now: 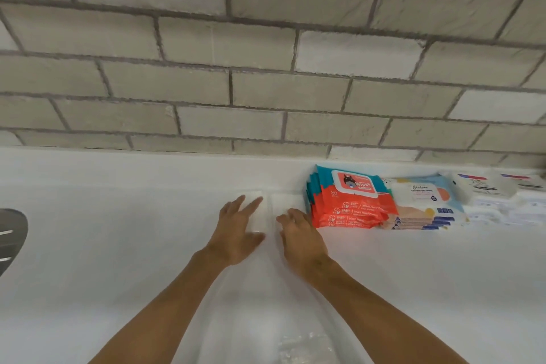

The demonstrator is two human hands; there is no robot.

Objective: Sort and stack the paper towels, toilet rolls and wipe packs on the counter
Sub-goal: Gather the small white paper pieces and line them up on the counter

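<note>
A left hand [236, 233] is pressing flat on the left pile [260, 220] of folded white towels, its grip spread wide with straight fingers. The right hand [301, 236] is resting bent fingertips on the right pile [286, 201], its grip loosely curled and pinching nothing that shows. The two piles are lying side by side, nearly touching, far back on the white tabletop [118, 245] below a brick wall [266, 68].

Just beside the right pile, red wipes [351, 204] are sitting in a stack, then pastel wipes [422, 204], then white packs [502, 195] (too blurred to read). No toilet rolls are showing, and a metal object [11, 233] is peeking in at the left edge.

The sorting is looking well advanced, with the hands seemingly squaring the towels. The risk is lying in the push. Loose sheets under a flat palm are likely to slide and fan out, not move as one block. A shove to the right could knock the red wipes, whose layers are already sitting slightly uneven, and tip them onto the pastel wipes.
</note>
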